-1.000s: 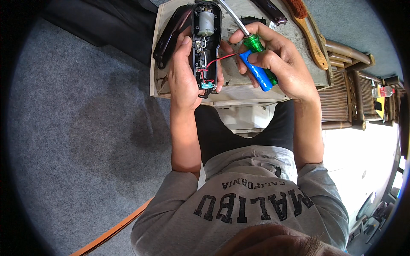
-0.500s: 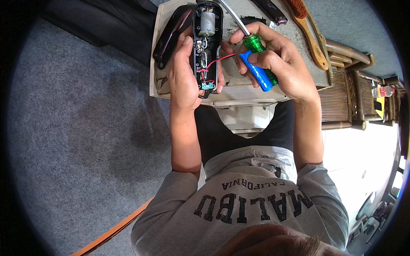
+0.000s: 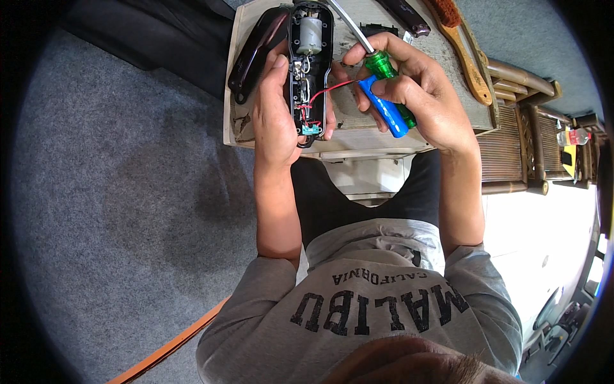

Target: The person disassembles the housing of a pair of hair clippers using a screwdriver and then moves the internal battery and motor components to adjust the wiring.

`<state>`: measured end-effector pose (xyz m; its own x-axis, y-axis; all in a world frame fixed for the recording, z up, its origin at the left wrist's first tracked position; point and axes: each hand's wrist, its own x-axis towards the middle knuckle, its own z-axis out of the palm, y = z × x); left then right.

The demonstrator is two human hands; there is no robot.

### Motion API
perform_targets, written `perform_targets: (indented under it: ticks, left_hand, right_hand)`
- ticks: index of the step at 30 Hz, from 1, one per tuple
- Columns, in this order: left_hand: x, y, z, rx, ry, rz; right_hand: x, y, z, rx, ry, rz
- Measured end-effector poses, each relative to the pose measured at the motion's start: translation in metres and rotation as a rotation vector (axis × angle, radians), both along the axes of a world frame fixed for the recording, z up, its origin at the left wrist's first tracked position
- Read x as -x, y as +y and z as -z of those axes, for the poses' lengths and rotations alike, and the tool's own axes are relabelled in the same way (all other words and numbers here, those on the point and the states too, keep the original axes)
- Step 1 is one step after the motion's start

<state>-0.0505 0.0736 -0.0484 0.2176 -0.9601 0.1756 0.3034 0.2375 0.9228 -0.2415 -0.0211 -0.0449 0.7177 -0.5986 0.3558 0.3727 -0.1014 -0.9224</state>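
My left hand (image 3: 275, 121) is wrapped round an opened black hair clipper body (image 3: 329, 54), held upright with its insides facing me. A silver motor (image 3: 311, 35) sits at its far end, and a small green circuit board (image 3: 311, 129) at the near end. My right hand (image 3: 438, 105) is closed on a blue cylindrical battery (image 3: 387, 107) and, behind it, a screwdriver (image 3: 380, 64) with a green handle, its metal shaft pointing up and left. A red wire (image 3: 329, 88) runs from the battery into the clipper body. My right fingertips are partly hidden.
A dark purple casing (image 3: 256, 57) lies left of the clipper on the wooden work surface (image 3: 364, 138). Beyond my right hand are a black part (image 3: 378, 29), another dark casing (image 3: 406, 16) and a wooden-handled brush (image 3: 472, 70). Bamboo furniture (image 3: 505, 144) stands at the right.
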Motion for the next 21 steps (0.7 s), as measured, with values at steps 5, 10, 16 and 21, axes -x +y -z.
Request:
perform_targets:
  ticks: [5,10,16,21]
  left_hand:
    - [0.0010,0.0006,-0.0019,-0.034,0.023,-0.011]
    - [0.0027,0.0007,-0.0027,-0.038,0.069,-0.018]
    - [-0.0005,0.0013,-0.0007,-0.018,0.145,0.024]
    - [-0.0033,0.0015,0.0032,0.038,0.165,0.055]
  right_hand:
    - [0.0032,-0.0019,-0.0012,-0.001,0.015,-0.041]
    - [0.0038,-0.0016,-0.0022,-0.005,0.022,-0.045]
    - [-0.0025,0.0030,-0.0030,0.023,0.040,0.047]
    - [0.0022,0.0004,-0.0033,-0.001,0.041,-0.003]
